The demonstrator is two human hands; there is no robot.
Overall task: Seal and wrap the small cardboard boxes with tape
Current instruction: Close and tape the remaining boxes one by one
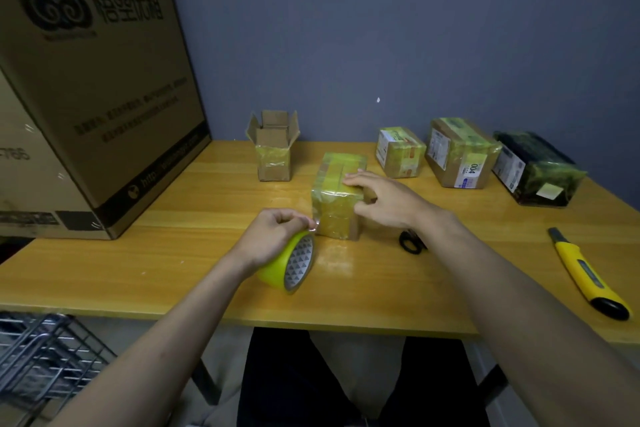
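Box lies under the spread right hand; left hand grips tape roll beside it.

Both forearms bare, no sleeves visible. Left hand and right hand ungloved, no rings or watch. Dark trousers.

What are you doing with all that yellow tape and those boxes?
A person is taping up a small box on the wooden table. The left hand grips the yellow tape roll right beside the box, while the right hand rests on the box to steady it. Three wrapped parcels sit along the wall, and an open box waits behind.
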